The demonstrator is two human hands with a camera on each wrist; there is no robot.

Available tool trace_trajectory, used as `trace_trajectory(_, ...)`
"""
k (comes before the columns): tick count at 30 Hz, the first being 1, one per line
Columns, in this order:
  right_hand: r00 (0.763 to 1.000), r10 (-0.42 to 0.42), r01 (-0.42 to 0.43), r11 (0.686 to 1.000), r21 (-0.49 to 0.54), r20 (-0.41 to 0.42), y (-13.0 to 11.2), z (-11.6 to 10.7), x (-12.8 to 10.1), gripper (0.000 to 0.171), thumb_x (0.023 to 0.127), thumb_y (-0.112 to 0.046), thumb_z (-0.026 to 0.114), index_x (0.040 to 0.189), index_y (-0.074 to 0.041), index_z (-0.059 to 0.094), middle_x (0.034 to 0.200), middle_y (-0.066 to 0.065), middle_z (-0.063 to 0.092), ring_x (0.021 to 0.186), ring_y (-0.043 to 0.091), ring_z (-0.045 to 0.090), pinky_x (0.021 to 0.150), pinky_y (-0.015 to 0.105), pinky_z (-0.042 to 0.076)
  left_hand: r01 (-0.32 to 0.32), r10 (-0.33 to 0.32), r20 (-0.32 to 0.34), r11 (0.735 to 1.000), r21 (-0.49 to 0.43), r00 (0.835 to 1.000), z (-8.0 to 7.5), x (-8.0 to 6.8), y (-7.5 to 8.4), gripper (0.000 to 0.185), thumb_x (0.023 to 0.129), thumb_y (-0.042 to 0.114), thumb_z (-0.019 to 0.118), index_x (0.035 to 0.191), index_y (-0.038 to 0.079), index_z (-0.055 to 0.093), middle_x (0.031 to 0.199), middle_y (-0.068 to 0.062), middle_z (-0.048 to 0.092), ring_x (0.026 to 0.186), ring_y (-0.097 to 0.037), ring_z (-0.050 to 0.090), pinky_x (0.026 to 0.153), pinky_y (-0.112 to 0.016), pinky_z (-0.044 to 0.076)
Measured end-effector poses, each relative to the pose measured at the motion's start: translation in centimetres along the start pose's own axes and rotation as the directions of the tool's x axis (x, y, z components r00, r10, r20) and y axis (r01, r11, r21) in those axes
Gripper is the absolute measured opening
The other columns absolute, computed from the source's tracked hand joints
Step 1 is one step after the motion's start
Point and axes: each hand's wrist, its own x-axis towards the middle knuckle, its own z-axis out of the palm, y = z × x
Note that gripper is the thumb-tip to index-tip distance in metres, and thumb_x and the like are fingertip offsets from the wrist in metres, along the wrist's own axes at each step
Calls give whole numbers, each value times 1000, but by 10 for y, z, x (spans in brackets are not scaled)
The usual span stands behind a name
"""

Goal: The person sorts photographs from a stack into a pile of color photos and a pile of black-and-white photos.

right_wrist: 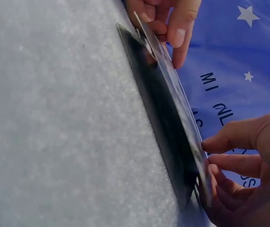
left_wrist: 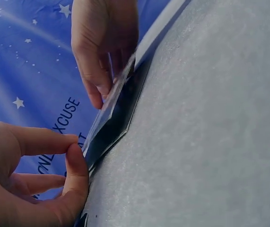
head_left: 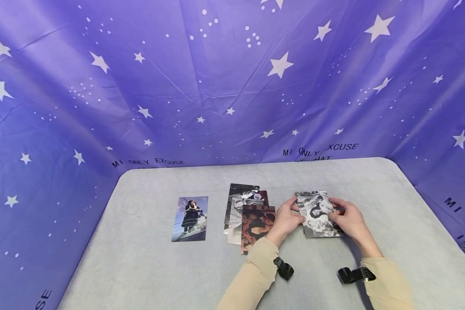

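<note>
A small stack of black-and-white photo prints (head_left: 316, 219) lies at the right of the table, between both hands. My left hand (head_left: 288, 220) pinches its left edge between thumb and fingers. On the opposite edge, my right hand (head_left: 349, 218) grips with the thumb over the top print. Seen from the left wrist, the upper print (left_wrist: 107, 109) is raised at an angle, with a dark gap above the print beneath (left_wrist: 134, 106). The right wrist view shows the same gap, with the fingers of the right hand (right_wrist: 248, 165) along the near edge.
Left of the hands, several overlapping prints lie in a loose pile, a reddish-brown print (head_left: 257, 219) on top and partly behind the left wrist. Farther left is a separate blue-toned photo (head_left: 190, 219) of figures at a ship's railing. A purple star-patterned cloth (head_left: 216, 86) hangs behind the grey table (head_left: 139, 271).
</note>
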Motion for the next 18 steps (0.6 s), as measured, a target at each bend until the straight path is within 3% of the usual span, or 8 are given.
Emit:
trace_trajectory(10,1000,-1,0,999,-46,-16,5,2,1,44,78,2,65,120,14,58,92,17,60,76,16,49,67,22,36,-63,65,-4,986,155,998,1,3,1,67,70,-8,71,135,-3,53,85,2,53,59,1,51,56,-16,40)
trace_trajectory(18,1000,7,-7,998,-55,-12,6,3,2,43,78,2,65,119,13,58,91,15,60,74,15,48,66,26,37,-62,60,15,986,156,998,-1,7,-1,65,68,-8,70,132,-5,55,79,2,50,57,1,43,52,-16,36)
